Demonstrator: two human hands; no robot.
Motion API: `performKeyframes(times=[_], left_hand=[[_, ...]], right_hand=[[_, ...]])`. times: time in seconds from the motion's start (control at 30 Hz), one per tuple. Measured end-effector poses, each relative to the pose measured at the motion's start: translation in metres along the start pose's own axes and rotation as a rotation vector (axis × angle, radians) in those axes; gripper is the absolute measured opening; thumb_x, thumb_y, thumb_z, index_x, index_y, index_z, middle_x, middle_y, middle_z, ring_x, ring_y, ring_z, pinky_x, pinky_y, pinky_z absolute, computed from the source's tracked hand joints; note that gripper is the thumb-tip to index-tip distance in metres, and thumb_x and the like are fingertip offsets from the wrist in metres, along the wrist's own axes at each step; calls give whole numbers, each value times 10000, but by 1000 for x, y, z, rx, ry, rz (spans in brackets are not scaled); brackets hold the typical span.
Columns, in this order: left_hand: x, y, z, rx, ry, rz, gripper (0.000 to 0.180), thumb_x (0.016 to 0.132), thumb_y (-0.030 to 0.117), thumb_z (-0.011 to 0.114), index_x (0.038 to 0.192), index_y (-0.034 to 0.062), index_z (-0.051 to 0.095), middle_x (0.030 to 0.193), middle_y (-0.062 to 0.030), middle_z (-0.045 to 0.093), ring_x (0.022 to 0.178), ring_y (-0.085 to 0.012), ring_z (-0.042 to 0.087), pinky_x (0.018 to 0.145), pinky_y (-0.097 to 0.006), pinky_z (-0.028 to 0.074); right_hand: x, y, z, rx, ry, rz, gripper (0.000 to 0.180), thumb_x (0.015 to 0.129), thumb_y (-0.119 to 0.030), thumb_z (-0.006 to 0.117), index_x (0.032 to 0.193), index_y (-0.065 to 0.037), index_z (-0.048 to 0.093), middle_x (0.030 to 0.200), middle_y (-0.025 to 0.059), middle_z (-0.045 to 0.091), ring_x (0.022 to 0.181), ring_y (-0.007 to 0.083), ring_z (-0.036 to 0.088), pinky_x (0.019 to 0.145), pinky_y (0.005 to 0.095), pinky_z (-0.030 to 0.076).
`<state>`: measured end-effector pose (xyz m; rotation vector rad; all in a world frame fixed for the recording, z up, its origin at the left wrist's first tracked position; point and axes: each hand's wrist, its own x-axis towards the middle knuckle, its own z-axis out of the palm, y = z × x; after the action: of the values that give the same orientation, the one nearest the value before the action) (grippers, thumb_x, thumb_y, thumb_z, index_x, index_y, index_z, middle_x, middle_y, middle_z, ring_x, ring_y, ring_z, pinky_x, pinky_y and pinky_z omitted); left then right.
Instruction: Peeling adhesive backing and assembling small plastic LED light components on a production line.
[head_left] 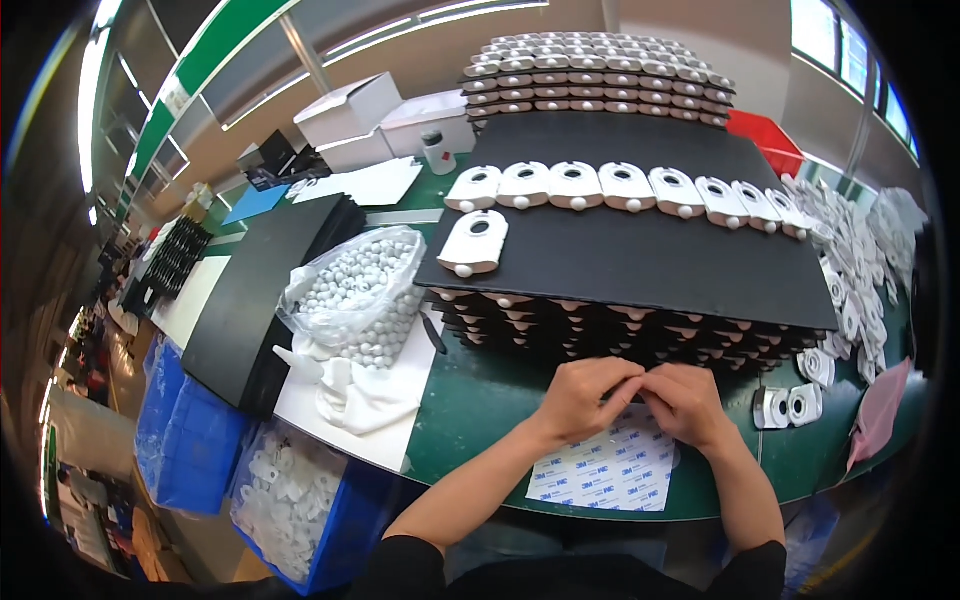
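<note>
My left hand [590, 398] and my right hand [685, 403] meet fingertip to fingertip above the near edge of the green table. Both are closed in a pinch; whatever they hold is hidden or too small to name. Just below them lies a white sheet [600, 478] with a repeated blue print. In front of them rises a stack of black boards [620, 258] with white plastic parts between the layers. On its top stand a row of white housings [575, 187] with dark round holes, plus a single housing [473, 243] at the left.
A plastic bag of white balls [360, 280] and a white glove [365, 395] lie at left. Blue bins [300, 510] stand below the table's left edge. Two housings [788, 406] and a heap of white parts [855, 290] lie at right. More loaded boards [600, 75] stand behind.
</note>
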<state>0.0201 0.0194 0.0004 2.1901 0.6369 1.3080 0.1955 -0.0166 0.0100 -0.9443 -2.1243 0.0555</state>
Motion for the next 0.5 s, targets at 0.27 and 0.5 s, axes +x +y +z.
performKeyframes(times=[0.27, 0.5], left_hand=[[4, 5, -3, 32, 18, 56, 90, 769, 84, 600, 840, 31, 617, 736, -96, 621, 645, -243, 608, 574, -300, 478], [3, 9, -13, -7, 71, 172, 82, 752, 98, 602, 780, 22, 594, 673, -85, 586, 567, -230, 560, 504, -298, 442]], right_hand=[[4, -5, -4, -31, -4, 18, 205, 627, 21, 642, 819, -34, 597, 696, 74, 589, 570, 241, 567, 486, 304, 445], [9, -4, 2, -12, 11, 66, 216, 657, 24, 641, 858, -51, 623, 656, 73, 582, 518, 222, 553, 456, 287, 422]])
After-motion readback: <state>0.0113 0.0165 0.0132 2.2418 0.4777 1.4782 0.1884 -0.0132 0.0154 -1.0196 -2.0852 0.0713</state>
